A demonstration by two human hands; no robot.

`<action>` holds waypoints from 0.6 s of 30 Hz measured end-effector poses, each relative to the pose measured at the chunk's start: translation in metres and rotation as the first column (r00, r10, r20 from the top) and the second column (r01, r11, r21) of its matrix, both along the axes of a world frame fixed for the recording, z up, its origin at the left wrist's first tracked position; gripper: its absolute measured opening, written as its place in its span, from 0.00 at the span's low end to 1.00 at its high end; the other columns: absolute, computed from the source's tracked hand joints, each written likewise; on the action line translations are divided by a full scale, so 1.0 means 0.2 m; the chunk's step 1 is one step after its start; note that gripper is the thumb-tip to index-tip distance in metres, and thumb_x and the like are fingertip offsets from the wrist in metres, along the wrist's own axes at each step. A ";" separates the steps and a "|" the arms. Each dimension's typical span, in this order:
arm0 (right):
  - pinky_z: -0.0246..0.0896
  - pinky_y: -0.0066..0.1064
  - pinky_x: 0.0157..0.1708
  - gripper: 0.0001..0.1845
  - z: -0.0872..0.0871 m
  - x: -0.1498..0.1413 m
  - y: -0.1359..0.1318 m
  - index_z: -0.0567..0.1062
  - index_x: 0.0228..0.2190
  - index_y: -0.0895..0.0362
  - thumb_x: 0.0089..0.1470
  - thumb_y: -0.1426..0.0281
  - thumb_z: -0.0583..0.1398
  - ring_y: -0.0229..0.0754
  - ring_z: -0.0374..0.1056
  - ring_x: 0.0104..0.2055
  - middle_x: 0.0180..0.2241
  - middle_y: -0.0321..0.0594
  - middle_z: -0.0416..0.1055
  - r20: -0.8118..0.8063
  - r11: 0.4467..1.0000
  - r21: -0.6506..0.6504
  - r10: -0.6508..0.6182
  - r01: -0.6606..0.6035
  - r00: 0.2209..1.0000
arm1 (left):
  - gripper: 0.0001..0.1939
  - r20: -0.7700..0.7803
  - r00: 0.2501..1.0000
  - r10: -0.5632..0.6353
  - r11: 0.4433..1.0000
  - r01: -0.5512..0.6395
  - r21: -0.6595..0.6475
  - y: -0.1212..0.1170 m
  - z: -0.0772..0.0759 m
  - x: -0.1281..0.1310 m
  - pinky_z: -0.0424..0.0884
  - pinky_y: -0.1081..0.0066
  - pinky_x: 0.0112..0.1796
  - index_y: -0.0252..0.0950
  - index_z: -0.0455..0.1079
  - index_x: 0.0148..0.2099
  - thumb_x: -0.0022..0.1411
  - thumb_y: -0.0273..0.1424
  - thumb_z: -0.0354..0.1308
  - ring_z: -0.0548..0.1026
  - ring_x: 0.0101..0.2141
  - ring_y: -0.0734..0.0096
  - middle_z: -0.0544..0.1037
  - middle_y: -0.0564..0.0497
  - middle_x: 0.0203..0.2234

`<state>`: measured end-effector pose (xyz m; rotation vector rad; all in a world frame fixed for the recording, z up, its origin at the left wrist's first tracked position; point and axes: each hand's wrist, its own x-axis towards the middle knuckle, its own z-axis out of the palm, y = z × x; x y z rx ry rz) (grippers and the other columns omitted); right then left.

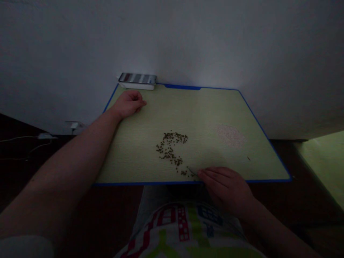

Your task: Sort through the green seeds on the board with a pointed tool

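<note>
A pale green table top (204, 114) with a blue edge lies in front of me. A loose scatter of small dark seeds (170, 147) sits near its middle. A faint pinkish patch of pale grains (231, 136) lies to the right of them. My right hand (227, 188) rests at the table's near edge with its fingers pressed together on a thin dark tool (191, 170) that points at the nearest seeds. My left hand (128, 103) lies loosely curled on the far left of the table, holding nothing that I can see.
A phone (137, 78) lies on a white block (136, 86) at the far left corner against the white wall (188, 39). Cables and a plug (72, 125) lie on the dark floor at left. Another pale green surface (326, 161) shows at right. The room is dim.
</note>
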<state>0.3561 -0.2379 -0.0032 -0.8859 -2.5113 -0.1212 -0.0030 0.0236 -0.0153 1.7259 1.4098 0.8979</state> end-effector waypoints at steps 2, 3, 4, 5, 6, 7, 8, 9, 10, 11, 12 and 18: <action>0.79 0.34 0.40 0.19 0.01 0.00 -0.01 0.82 0.46 0.59 0.60 0.80 0.54 0.42 0.80 0.39 0.40 0.43 0.84 -0.005 1.000 0.001 0.020 -0.020 1.000 | 0.12 0.001 1.000 -0.006 1.000 0.006 0.008 0.00 0.00 0.00 0.55 0.71 0.21 0.39 0.61 0.24 0.50 0.32 0.63 0.60 0.17 0.78 0.65 0.56 0.13; 0.79 0.34 0.40 0.19 0.01 -0.01 -0.01 0.82 0.45 0.59 0.60 0.81 0.54 0.42 0.80 0.39 0.40 0.43 0.84 -0.005 1.000 0.001 0.026 -0.026 1.000 | 0.12 0.001 1.000 -0.008 1.000 0.008 0.012 0.00 0.00 0.00 0.55 0.72 0.21 0.39 0.61 0.24 0.51 0.32 0.63 0.60 0.17 0.78 0.65 0.56 0.13; 0.79 0.34 0.41 0.19 0.01 -0.01 -0.02 0.82 0.45 0.59 0.60 0.81 0.55 0.42 0.80 0.39 0.40 0.43 0.84 -0.002 1.000 0.000 0.030 -0.030 1.000 | 0.12 -0.001 1.000 -0.009 1.000 0.009 0.018 0.00 0.00 0.00 0.55 0.72 0.21 0.39 0.61 0.24 0.51 0.32 0.63 0.60 0.17 0.78 0.65 0.56 0.13; 0.79 0.33 0.41 0.18 0.01 -0.01 -0.02 0.82 0.45 0.59 0.61 0.81 0.55 0.41 0.80 0.39 0.40 0.43 0.84 -0.002 0.999 0.000 0.032 -0.032 0.999 | 0.12 -0.004 1.000 -0.011 1.000 0.012 0.023 0.00 0.00 0.00 0.54 0.72 0.21 0.39 0.61 0.24 0.51 0.32 0.63 0.60 0.17 0.78 0.65 0.56 0.13; 0.78 0.33 0.41 0.18 0.01 -0.01 -0.02 0.82 0.46 0.59 0.61 0.80 0.55 0.41 0.80 0.40 0.40 0.43 0.84 -0.002 0.999 0.001 0.034 -0.034 0.999 | 0.12 -0.009 1.000 -0.015 1.000 0.015 0.028 0.00 0.00 -0.01 0.55 0.72 0.21 0.39 0.61 0.24 0.50 0.32 0.63 0.60 0.17 0.78 0.65 0.56 0.13; 0.78 0.33 0.41 0.18 0.01 -0.01 -0.02 0.81 0.45 0.59 0.62 0.80 0.55 0.41 0.80 0.40 0.40 0.43 0.84 -0.007 0.999 0.008 0.031 -0.031 0.999 | 0.12 -0.014 1.000 -0.018 0.999 0.018 0.033 0.00 0.00 -0.01 0.55 0.72 0.21 0.39 0.61 0.24 0.50 0.32 0.63 0.60 0.17 0.78 0.65 0.56 0.13; 0.78 0.32 0.41 0.17 0.01 -0.01 -0.02 0.81 0.45 0.60 0.63 0.80 0.54 0.41 0.80 0.40 0.40 0.43 0.84 -0.013 1.000 0.019 0.024 -0.024 1.000 | 0.12 -0.018 1.000 -0.021 0.999 0.021 0.038 0.00 0.00 -0.01 0.55 0.72 0.21 0.39 0.61 0.24 0.50 0.32 0.63 0.60 0.17 0.78 0.65 0.56 0.13; 0.78 0.32 0.42 0.17 0.00 -0.01 -0.01 0.81 0.45 0.61 0.63 0.79 0.54 0.41 0.80 0.40 0.40 0.43 0.84 -0.016 0.999 0.032 0.010 -0.009 1.000 | 0.12 -0.019 1.000 -0.021 0.999 0.022 0.042 0.00 0.00 -0.01 0.56 0.72 0.22 0.39 0.61 0.24 0.50 0.32 0.63 0.60 0.17 0.78 0.65 0.56 0.13; 0.78 0.32 0.42 0.17 0.00 -0.01 -0.01 0.81 0.45 0.61 0.64 0.79 0.54 0.41 0.80 0.40 0.40 0.44 0.84 -0.017 0.999 0.046 -0.010 0.010 1.000 | 0.12 -0.021 1.000 -0.020 0.999 0.021 0.043 0.00 0.00 -0.01 0.56 0.72 0.22 0.39 0.61 0.23 0.50 0.33 0.63 0.60 0.17 0.78 0.65 0.56 0.13; 0.78 0.32 0.42 0.17 -0.01 -0.01 0.00 0.80 0.45 0.62 0.64 0.80 0.53 0.41 0.80 0.40 0.41 0.44 0.84 -0.014 0.998 0.059 -0.027 0.028 1.000 | 0.12 -0.023 1.000 -0.017 0.999 0.018 0.042 0.00 0.00 -0.01 0.56 0.72 0.22 0.39 0.62 0.23 0.50 0.33 0.63 0.60 0.17 0.78 0.65 0.56 0.13; 0.78 0.33 0.42 0.17 -0.01 -0.01 0.01 0.80 0.46 0.62 0.64 0.80 0.53 0.41 0.81 0.40 0.41 0.44 0.84 -0.007 0.997 0.064 -0.040 0.040 0.999 | 0.12 -0.024 1.000 -0.011 0.999 0.012 0.038 0.00 0.00 0.00 0.56 0.72 0.22 0.39 0.62 0.23 0.50 0.33 0.63 0.60 0.17 0.78 0.65 0.56 0.13; 0.78 0.35 0.42 0.19 -0.02 0.00 0.00 0.81 0.47 0.60 0.61 0.81 0.54 0.42 0.80 0.41 0.41 0.44 0.84 -0.013 1.000 0.026 0.005 -0.005 1.000 | 0.12 -0.017 1.000 -0.019 1.000 0.019 0.014 0.00 0.01 0.00 0.56 0.72 0.22 0.39 0.61 0.22 0.50 0.32 0.63 0.60 0.17 0.78 0.65 0.56 0.12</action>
